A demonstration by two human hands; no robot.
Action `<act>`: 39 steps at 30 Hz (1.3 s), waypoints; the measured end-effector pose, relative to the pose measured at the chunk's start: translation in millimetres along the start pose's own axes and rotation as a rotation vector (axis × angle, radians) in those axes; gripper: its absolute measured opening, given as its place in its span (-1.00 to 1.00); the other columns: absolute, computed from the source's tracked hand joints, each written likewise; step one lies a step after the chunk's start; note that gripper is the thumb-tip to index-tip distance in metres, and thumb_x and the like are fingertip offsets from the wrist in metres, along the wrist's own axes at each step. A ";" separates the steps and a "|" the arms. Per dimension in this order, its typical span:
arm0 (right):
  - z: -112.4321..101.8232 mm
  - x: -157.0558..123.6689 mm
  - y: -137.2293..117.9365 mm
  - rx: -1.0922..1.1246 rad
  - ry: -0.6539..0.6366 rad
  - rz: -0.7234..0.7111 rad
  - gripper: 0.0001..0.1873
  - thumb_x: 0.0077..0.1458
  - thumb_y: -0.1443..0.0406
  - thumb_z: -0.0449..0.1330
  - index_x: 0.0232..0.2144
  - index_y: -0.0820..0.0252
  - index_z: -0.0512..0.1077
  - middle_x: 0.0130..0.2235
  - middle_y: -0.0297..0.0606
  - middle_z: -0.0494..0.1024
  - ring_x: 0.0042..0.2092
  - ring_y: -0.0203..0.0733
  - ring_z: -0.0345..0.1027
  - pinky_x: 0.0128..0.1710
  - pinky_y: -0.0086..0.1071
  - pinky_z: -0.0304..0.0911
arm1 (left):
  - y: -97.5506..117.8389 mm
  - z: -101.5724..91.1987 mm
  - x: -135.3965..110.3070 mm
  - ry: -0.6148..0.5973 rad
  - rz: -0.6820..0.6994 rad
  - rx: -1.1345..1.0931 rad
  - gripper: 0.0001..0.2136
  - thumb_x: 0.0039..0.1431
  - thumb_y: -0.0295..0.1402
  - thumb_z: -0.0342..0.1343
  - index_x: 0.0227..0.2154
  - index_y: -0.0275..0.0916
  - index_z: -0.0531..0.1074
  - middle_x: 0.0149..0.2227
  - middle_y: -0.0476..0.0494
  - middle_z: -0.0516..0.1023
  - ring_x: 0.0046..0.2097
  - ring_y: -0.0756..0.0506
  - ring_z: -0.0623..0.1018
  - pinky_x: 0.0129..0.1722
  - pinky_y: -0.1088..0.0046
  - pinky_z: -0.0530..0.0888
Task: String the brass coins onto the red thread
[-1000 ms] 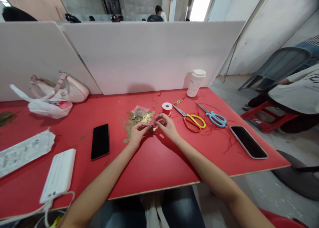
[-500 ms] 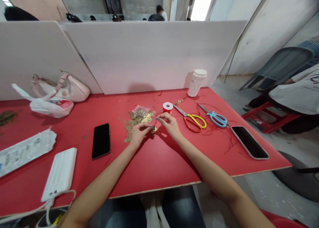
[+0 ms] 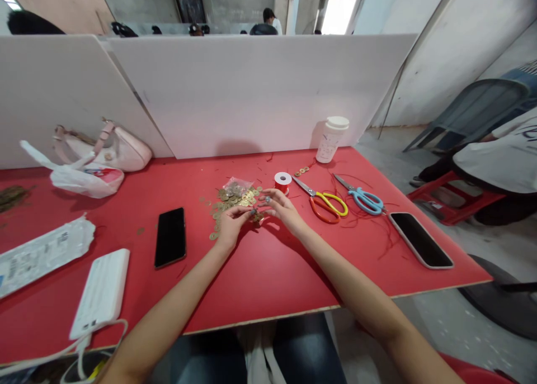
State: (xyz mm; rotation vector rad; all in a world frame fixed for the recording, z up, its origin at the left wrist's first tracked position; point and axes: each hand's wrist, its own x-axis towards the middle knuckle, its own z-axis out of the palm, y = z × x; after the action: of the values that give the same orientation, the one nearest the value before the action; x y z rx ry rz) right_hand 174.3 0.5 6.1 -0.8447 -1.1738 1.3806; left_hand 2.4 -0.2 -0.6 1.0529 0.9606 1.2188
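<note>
My left hand (image 3: 232,226) rests on the red table (image 3: 268,272) beside a heap of small brass coins (image 3: 230,200), its fingers pinched on a small brass piece. My right hand (image 3: 282,208) sits just to the right of it, fingers curled toward the same spot with fingertips almost touching the left hand's. What the right fingers hold is too small to make out. A spool of red thread (image 3: 282,181) stands just behind the right hand.
Yellow-and-orange scissors (image 3: 325,201), blue scissors (image 3: 363,198), loose red threads and a phone (image 3: 420,239) lie right. A white cup (image 3: 332,139) stands at the partition. Left: a black phone (image 3: 170,237), white power bank (image 3: 102,292), plastic bag (image 3: 79,178), pink bag (image 3: 109,148). A person sits far right.
My right hand lifted slightly, then came back down low beside the left. The left hand stayed by the coin heap.
</note>
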 end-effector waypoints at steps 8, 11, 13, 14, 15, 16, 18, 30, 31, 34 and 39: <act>11.1 -3.8 24.3 -0.355 -0.047 -0.017 -0.76 -0.03 0.29 0.29 -0.26 0.18 0.41 -0.44 -0.38 0.52 -0.43 -0.31 0.40 -0.43 -0.44 0.33 | -16.3 -3.2 12.6 0.196 -0.001 -0.085 -0.60 -0.35 -0.14 0.48 -0.48 -0.28 0.53 -0.44 -0.13 0.62 -0.40 -0.09 0.60 -0.36 0.39 0.53; 6.4 -3.0 22.5 -0.297 -0.097 0.057 -0.73 0.01 0.21 0.27 -0.24 0.20 0.40 -0.46 -0.35 0.54 -0.52 -0.33 0.35 -0.59 -0.50 0.20 | -17.0 -0.4 10.9 0.229 0.001 -0.114 -0.63 -0.34 -0.16 0.47 -0.48 -0.27 0.53 -0.44 -0.12 0.62 -0.40 -0.08 0.59 -0.37 0.39 0.53; 3.0 -2.6 21.4 -0.279 -0.112 0.081 -0.75 0.00 0.20 0.26 -0.27 0.20 0.40 -0.47 -0.34 0.55 -0.54 -0.33 0.34 -0.62 -0.51 0.18 | -16.9 0.5 10.4 0.265 0.030 -0.090 -0.67 -0.33 -0.20 0.46 -0.49 -0.26 0.54 -0.45 -0.10 0.62 -0.40 -0.07 0.58 -0.36 0.40 0.53; 1.6 -2.7 20.9 -0.279 -0.123 0.085 -0.77 -0.01 0.21 0.27 -0.30 0.20 0.39 -0.47 -0.33 0.55 -0.54 -0.33 0.34 -0.62 -0.51 0.19 | -16.7 0.6 10.4 0.279 0.045 -0.074 -0.69 -0.32 -0.22 0.46 -0.50 -0.26 0.55 -0.46 -0.09 0.62 -0.41 -0.06 0.58 -0.36 0.41 0.53; 0.6 -2.9 20.4 -0.284 -0.138 0.085 -0.78 -0.01 0.22 0.27 -0.33 0.21 0.39 -0.46 -0.31 0.56 -0.53 -0.32 0.36 -0.61 -0.50 0.20 | -16.4 0.6 10.5 0.288 0.059 -0.059 -0.71 -0.32 -0.24 0.46 -0.51 -0.26 0.56 -0.47 -0.09 0.62 -0.41 -0.06 0.58 -0.36 0.42 0.53; -0.1 -3.2 19.7 -0.294 -0.154 0.078 -0.80 -0.01 0.22 0.27 -0.34 0.21 0.40 -0.44 -0.29 0.57 -0.51 -0.31 0.38 -0.59 -0.50 0.22 | -15.9 0.4 10.5 0.290 0.070 -0.044 -0.72 -0.32 -0.26 0.46 -0.51 -0.25 0.56 -0.47 -0.09 0.62 -0.41 -0.06 0.57 -0.36 0.43 0.53; -1.1 -3.6 17.4 -0.325 -0.170 0.039 -0.83 0.04 0.22 0.25 -0.36 0.22 0.42 -0.41 -0.25 0.58 -0.45 -0.27 0.43 -0.53 -0.47 0.28 | -14.2 0.2 10.0 0.276 0.082 -0.021 -0.74 -0.32 -0.27 0.46 -0.52 -0.25 0.56 -0.47 -0.08 0.62 -0.41 -0.05 0.57 -0.35 0.44 0.53; -1.4 0.9 7.5 -0.433 0.031 -0.179 -0.91 0.03 0.24 0.24 -0.42 0.14 0.49 -0.38 -0.30 0.55 -0.39 -0.25 0.39 -0.36 -0.37 0.31 | -0.1 9.8 -1.3 0.082 0.056 0.089 -0.66 -0.30 -0.33 0.44 -0.45 -0.25 0.41 -0.55 -0.02 0.56 -0.46 -0.06 0.59 -0.42 0.49 0.51; -1.6 1.0 7.5 -0.450 0.044 -0.195 -0.91 0.02 0.25 0.25 -0.44 0.14 0.49 -0.40 -0.31 0.55 -0.39 -0.25 0.38 -0.36 -0.36 0.29 | 0.0 9.9 -1.3 0.074 0.054 0.099 -0.66 -0.29 -0.33 0.43 -0.45 -0.24 0.40 -0.56 -0.02 0.56 -0.46 -0.07 0.59 -0.42 0.49 0.51; -2.5 1.7 6.9 -0.475 0.076 -0.217 -0.90 0.04 0.26 0.24 -0.47 0.14 0.51 -0.43 -0.29 0.55 -0.40 -0.24 0.37 -0.35 -0.35 0.27 | -0.9 9.8 -1.6 0.049 0.074 0.154 -0.70 -0.24 -0.34 0.41 -0.45 -0.25 0.42 -0.52 -0.06 0.58 -0.43 -0.08 0.61 -0.40 0.47 0.53; -3.0 0.9 3.7 -0.522 0.092 -0.236 -0.90 0.04 0.27 0.21 -0.45 0.15 0.51 -0.41 -0.28 0.56 -0.41 -0.23 0.36 -0.38 -0.36 0.24 | -1.5 9.5 -2.6 0.045 0.099 0.176 -0.74 -0.21 -0.33 0.40 -0.40 -0.29 0.53 -0.46 -0.13 0.63 -0.38 -0.10 0.63 -0.32 0.41 0.57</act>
State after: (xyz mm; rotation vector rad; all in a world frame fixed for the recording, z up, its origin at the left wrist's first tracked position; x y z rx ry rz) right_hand 175.9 2.3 1.9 -1.0773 -1.5359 0.8415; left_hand 11.6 -3.7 0.4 1.2275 1.0763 1.2607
